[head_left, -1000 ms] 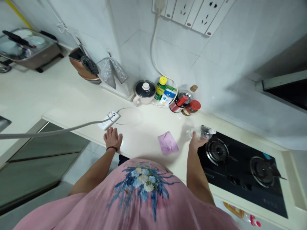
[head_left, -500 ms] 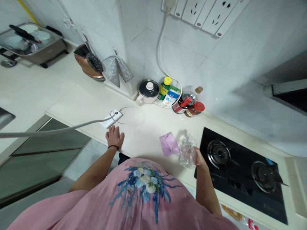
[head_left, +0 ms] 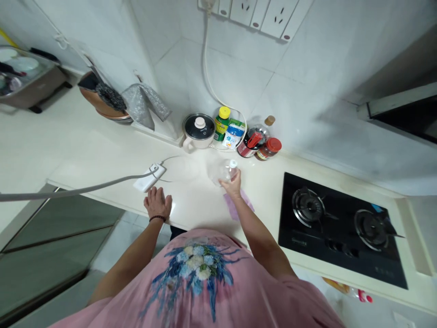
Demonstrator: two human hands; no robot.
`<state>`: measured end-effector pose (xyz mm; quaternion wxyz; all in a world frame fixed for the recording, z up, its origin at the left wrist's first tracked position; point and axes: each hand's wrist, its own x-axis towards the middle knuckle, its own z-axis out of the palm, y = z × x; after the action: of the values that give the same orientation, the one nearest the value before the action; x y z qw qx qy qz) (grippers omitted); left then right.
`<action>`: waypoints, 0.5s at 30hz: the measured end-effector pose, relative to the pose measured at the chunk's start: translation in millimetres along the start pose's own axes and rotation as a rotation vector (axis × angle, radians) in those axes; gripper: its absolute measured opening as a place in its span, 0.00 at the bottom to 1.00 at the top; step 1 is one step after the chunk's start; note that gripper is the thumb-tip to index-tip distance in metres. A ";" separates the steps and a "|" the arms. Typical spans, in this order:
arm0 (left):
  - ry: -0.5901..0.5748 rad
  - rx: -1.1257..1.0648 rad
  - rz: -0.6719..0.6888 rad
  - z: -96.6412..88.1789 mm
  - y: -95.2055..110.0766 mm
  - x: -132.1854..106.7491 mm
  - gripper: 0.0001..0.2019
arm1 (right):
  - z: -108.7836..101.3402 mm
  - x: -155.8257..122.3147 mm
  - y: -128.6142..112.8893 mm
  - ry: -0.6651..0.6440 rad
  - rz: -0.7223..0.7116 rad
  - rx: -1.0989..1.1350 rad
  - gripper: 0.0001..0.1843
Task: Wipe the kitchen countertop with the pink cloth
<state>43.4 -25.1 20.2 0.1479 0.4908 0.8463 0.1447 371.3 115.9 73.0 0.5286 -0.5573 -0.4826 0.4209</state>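
Observation:
My right hand (head_left: 232,186) grips a clear plastic bottle (head_left: 223,172) with a white cap, held over the cream counter (head_left: 191,196) in front of a row of jars. Under my right forearm lies a pink cloth (head_left: 235,207), partly hidden. My left hand (head_left: 157,203) rests flat on the counter's front edge with its fingers spread, just below a white power adapter (head_left: 149,177) on a grey cable.
Against the wall stand a small lidded pot (head_left: 198,131), a yellow-capped bottle (head_left: 221,123), a carton (head_left: 232,134) and two red-topped jars (head_left: 262,145). A black two-burner gas hob (head_left: 341,228) lies to the right. A pan with a scourer (head_left: 104,98) sits at the left.
My right hand carried the clear bottle from beside the hob leftward, past the pink cloth, to the middle of the counter. My left hand stayed put.

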 end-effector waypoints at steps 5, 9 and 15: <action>0.009 0.007 -0.002 -0.2 1.6 -0.5 0.34 | 39.9 7.0 13.9 -0.026 -0.015 -0.091 0.53; 0.003 0.005 -0.005 -0.2 1.7 -0.7 0.34 | 34.2 7.2 14.3 -0.094 -0.059 -0.151 0.59; -0.008 0.005 -0.019 0.5 0.4 -0.2 0.33 | -54.6 -56.2 32.2 -0.077 -0.142 -0.596 0.40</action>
<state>44.1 -25.0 19.9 0.1515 0.4839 0.8506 0.1394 417.6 51.5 43.3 0.3512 -0.6363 -0.6422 0.2437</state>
